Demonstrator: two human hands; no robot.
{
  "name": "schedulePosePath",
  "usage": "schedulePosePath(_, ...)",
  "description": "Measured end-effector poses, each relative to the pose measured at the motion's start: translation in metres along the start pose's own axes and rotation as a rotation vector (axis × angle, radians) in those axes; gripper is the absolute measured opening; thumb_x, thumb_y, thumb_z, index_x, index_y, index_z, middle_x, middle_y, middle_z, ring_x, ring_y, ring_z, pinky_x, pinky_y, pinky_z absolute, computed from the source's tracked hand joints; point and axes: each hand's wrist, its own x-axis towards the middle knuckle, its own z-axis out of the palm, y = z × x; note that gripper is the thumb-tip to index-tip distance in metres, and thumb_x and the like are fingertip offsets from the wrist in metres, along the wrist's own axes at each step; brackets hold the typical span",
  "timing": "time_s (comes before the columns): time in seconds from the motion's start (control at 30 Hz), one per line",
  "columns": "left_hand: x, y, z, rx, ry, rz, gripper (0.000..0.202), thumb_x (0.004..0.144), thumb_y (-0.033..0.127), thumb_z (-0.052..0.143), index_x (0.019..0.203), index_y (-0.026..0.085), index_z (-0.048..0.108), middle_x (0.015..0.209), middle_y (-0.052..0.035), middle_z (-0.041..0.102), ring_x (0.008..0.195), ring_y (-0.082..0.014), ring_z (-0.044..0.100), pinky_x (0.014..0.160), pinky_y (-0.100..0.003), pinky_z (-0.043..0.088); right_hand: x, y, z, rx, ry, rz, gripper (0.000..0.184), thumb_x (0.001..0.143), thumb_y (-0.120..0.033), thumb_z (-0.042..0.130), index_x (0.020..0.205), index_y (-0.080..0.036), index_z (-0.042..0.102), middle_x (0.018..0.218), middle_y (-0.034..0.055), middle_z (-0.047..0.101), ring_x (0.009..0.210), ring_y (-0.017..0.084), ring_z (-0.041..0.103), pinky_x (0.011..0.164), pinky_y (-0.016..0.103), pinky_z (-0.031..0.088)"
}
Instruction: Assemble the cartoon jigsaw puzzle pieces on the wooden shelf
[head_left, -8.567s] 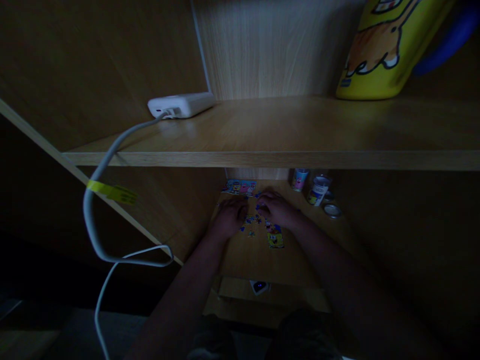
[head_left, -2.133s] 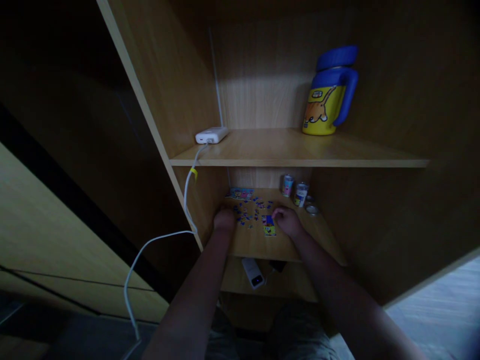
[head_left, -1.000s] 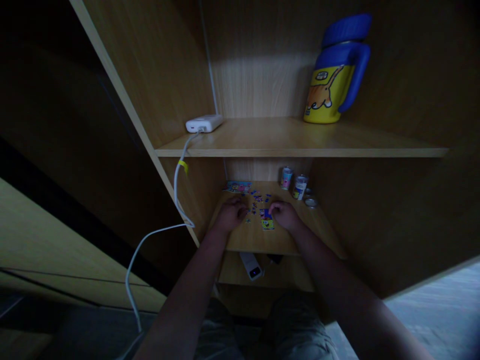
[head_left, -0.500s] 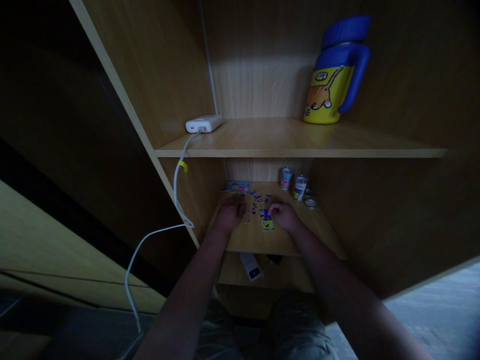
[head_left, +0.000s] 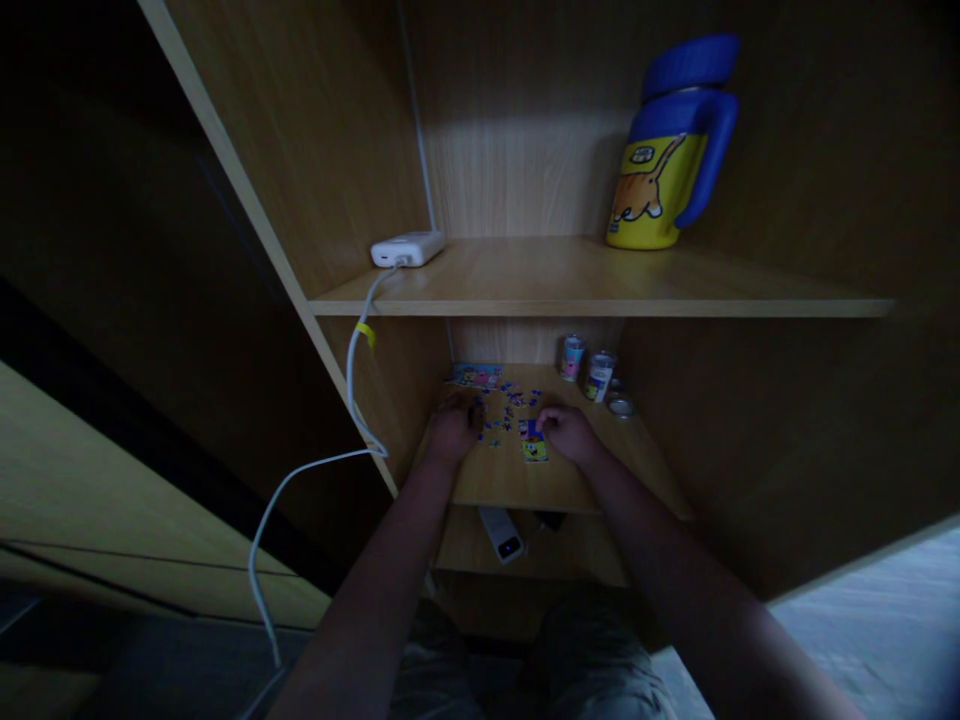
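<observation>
Small loose jigsaw pieces (head_left: 513,396) lie scattered on the lower shelf between my hands. Among their left edge rests my left hand (head_left: 454,430), its fingers bent forward and apart from the thumb, low over the shelf; whatever lies beneath it is hidden. My right hand (head_left: 568,433) is closed, fingertips pinched together by the upper right edge of a small joined section of jigsaw (head_left: 534,447) in blue and yellow. Anything in that pinch is too small to make out. Behind my left hand lies a colourful cartoon picture (head_left: 478,376).
Two small printed tins (head_left: 572,358) (head_left: 599,377) stand at the back right beside a round metal lid (head_left: 621,406). Overhead, an upper shelf (head_left: 540,275) bears a blue and yellow jug (head_left: 656,160) and a white box (head_left: 409,249) with a hanging cable (head_left: 352,390). A white device (head_left: 501,533) lies below.
My left hand has shifted slightly left, uncovering a few loose jigsaw pieces beside it. My right hand stays almost where it was by the joined section.
</observation>
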Motion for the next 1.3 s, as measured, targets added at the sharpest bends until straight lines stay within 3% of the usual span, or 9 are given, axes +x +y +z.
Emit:
schedulePosePath(0.37,-0.0032,0.0004,-0.0006,-0.129,0.082,0.172,0.032,0.111,0.047,0.062,0.108,0.023,0.082,0.126,-0.0130,0.083,0.122,-0.0333,0.073,0.115,-0.049,0.055,-0.0013,-0.0068,-0.0025,-0.014,-0.016,0.005,0.027,0.070,-0.003,0.060,0.067,-0.025,0.076,0.077,-0.0012,0.080,0.076,0.019,0.076,0.077,0.029,0.055)
schedulePosePath(0.67,-0.0006,-0.0034,0.0047,-0.126,0.070,0.165,0.035,0.112,0.048,0.060,0.104,0.024,0.083,0.126,-0.0121,0.083,0.115,-0.0307,0.076,0.112,-0.046,0.058,-0.0011,-0.0031,-0.0006,0.025,-0.020,0.000,0.026,0.070,-0.006,0.057,0.067,-0.025,0.075,0.075,-0.0019,0.080,0.075,0.018,0.076,0.076,0.028,0.056)
schedulePosePath(1.13,-0.0026,-0.0041,-0.0011,-0.247,0.056,0.165,0.034,0.112,0.047,0.062,0.093,0.025,0.079,0.104,-0.0086,0.084,0.104,-0.0271,0.078,0.103,-0.041,0.061,-0.0023,-0.0024,0.0002,-0.004,-0.046,0.010,0.028,0.076,-0.003,0.059,0.069,-0.025,0.077,0.079,-0.0005,0.082,0.075,0.018,0.077,0.074,0.027,0.055)
schedulePosePath(1.3,-0.0002,-0.0059,0.0023,-0.225,0.048,0.182,0.034,0.112,0.044,0.062,0.090,0.024,0.080,0.112,-0.0087,0.085,0.108,-0.0270,0.078,0.105,-0.042,0.062,-0.0016,-0.0008,0.0005,-0.028,-0.075,0.005,0.031,0.073,0.000,0.059,0.067,-0.025,0.077,0.078,-0.0016,0.081,0.075,0.018,0.075,0.074,0.027,0.053)
